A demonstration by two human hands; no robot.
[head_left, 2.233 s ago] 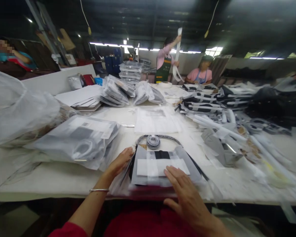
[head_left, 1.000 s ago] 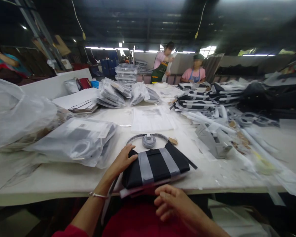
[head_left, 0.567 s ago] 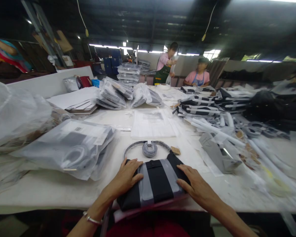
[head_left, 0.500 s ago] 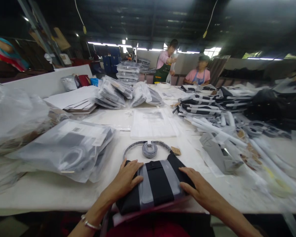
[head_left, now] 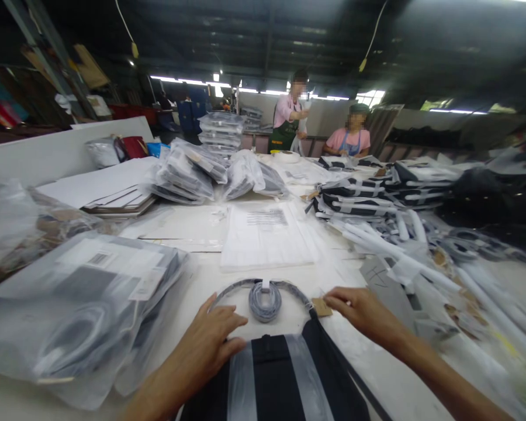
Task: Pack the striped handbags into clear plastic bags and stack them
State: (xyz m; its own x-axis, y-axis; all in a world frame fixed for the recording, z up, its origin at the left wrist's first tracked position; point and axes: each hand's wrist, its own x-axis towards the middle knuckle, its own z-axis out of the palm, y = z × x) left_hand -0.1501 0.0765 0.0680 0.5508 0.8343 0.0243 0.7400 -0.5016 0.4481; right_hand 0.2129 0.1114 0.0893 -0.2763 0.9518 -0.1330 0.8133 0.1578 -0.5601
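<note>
A black bag with grey stripes lies in front of me at the table's near edge. Its wrapped strap arches away from its top, with a coiled grey strap inside the arch. My left hand is open, fingers spread, over the bag's upper left corner beside the strap. At the strap's right end, my right hand has thumb and fingers closed on the edge of a small brown hang tag.
A clear-bagged item lies to the left. Beyond the bag is a stack of white plastic bags. Striped bags and white wrapped strips crowd the right side. Two people work across the table.
My right hand has left the bag's right side and moved forward to the brown tag. My left hand has loosened over the upper left corner. The view has shifted, bringing the bag lower.
</note>
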